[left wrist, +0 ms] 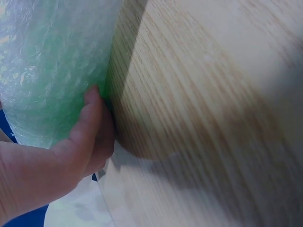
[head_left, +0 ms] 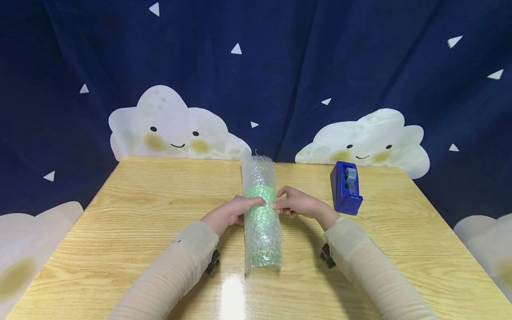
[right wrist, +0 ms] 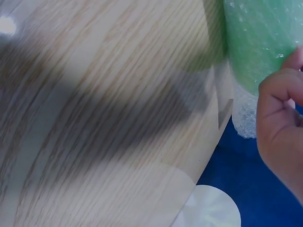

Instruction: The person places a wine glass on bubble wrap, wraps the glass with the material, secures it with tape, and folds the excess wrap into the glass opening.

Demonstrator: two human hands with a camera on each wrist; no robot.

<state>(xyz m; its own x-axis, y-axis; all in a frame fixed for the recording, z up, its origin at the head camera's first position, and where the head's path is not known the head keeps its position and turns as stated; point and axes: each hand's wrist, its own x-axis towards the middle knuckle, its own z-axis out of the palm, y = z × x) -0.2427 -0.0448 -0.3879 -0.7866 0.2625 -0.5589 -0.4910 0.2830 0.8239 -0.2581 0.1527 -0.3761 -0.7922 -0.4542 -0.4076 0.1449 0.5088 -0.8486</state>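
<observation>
A green cylinder-shaped thing wrapped in clear bubble wrap (head_left: 264, 226) lies lengthwise on the table, its far end pointing to the back edge. My left hand (head_left: 238, 208) grips its left side, thumb laid across the top and the other fingers low against the side. From the right, my right hand (head_left: 296, 202) has bent fingers and thumb at the wrap, thumb tip close to the left thumb tip. In the left wrist view the left hand (left wrist: 80, 146) follows the curve of the wrap. The right wrist view shows the right hand (right wrist: 284, 113) with curled fingers beside the wrapped green thing (right wrist: 255, 42).
A blue tape dispenser (head_left: 347, 189) with a roll of clear tape stands to the right of the right hand. The wooden table (head_left: 160, 191) ends at the back against a dark blue curtain (head_left: 280, 66) printed with clouds and triangles.
</observation>
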